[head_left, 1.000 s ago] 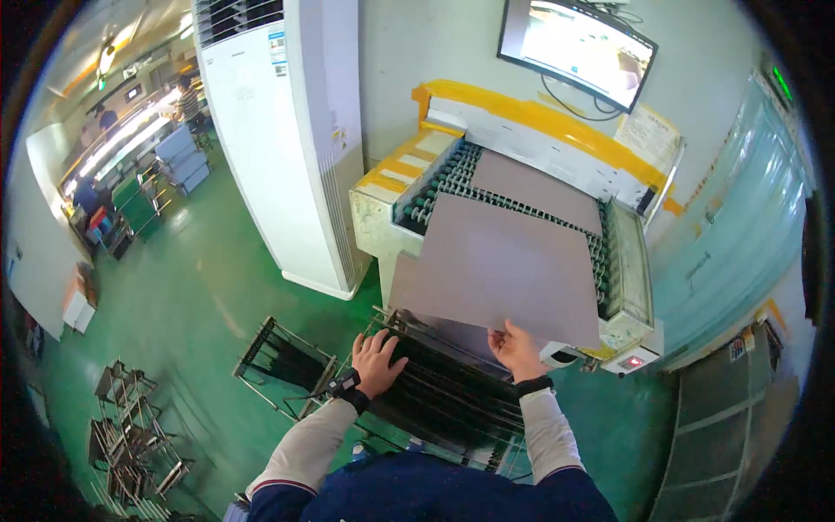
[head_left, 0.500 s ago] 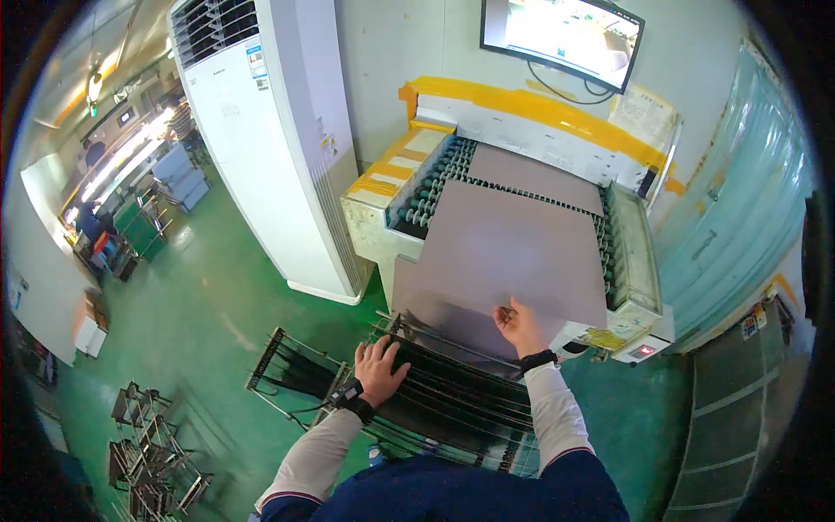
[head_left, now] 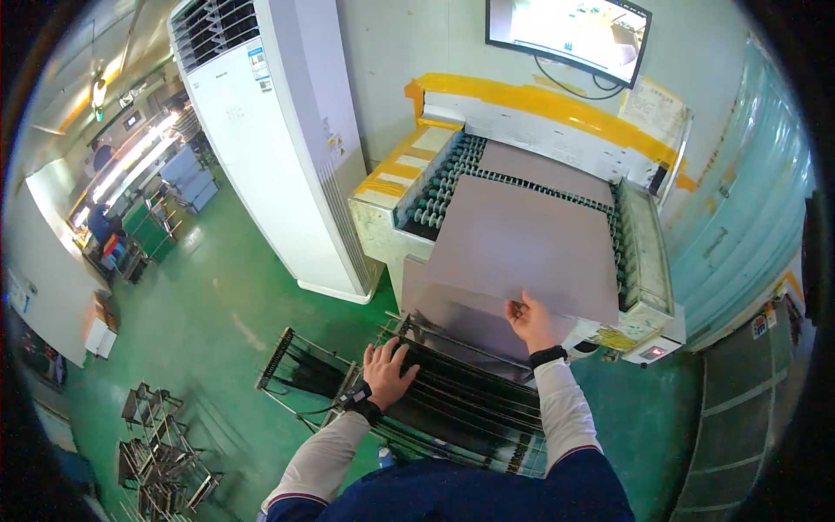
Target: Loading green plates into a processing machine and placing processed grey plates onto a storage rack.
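Plainly flat, mauve-brown panel [head_left: 529, 244]; right grip [head_left: 532, 326] half-curled, hold unclear; left grip [head_left: 388, 374] spread over rack [head_left: 465, 396]

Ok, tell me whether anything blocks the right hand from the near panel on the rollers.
Nothing visible stands between the right hand and the near panel: the hand is at its front edge, though contact is unclear. The rack lies nearer the body, not between them.
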Tool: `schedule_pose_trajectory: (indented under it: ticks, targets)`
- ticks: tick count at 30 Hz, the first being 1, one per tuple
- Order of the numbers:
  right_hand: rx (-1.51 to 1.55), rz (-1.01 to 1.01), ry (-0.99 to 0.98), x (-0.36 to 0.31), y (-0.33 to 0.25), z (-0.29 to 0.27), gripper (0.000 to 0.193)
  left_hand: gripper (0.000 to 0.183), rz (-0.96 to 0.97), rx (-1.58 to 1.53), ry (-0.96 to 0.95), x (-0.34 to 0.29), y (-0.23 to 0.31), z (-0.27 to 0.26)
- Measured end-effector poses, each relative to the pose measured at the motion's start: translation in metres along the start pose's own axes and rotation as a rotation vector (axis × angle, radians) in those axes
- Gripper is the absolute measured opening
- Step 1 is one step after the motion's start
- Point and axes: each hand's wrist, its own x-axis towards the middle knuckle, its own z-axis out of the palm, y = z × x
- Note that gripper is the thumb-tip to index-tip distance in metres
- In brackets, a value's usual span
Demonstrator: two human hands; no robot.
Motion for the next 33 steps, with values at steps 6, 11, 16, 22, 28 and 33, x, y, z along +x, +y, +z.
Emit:
schedule_pose_trajectory:
  ticks: [6,11,16,22,28,33]
  targets:
    - [-0.009,-0.019,-0.012,0.007,-0.001,0.003,0.023,0.058,0.004,-0.004,0.011,0.001,0.001,0.003]
    - [0.042,-0.03,-0.027,0.02,-0.005,0.004,0.024,0.058,0.001,-0.004,-0.016,0.0,0.002,-0.002]
    - [0.002,-0.049,-0.035,0.033,-0.011,0.007,0.018,0.057,0.003,-0.014,-0.001,0.001,0.004,-0.005]
    - [0.05,-0.053,-0.026,0.044,-0.014,0.018,0.018,0.056,0.011,-0.006,0.013,0.002,0.006,-0.007]
    - [-0.439,-0.094,-0.057,0.033,-0.011,0.014,0.027,0.057,-0.013,-0.011,-0.011,0.002,0.01,-0.008]
    - [-1.59,-0.75,-0.016,0.016,0.015,0.011,0.034,0.056,-0.013,0.002,-0.023,0.003,0.008,-0.008]
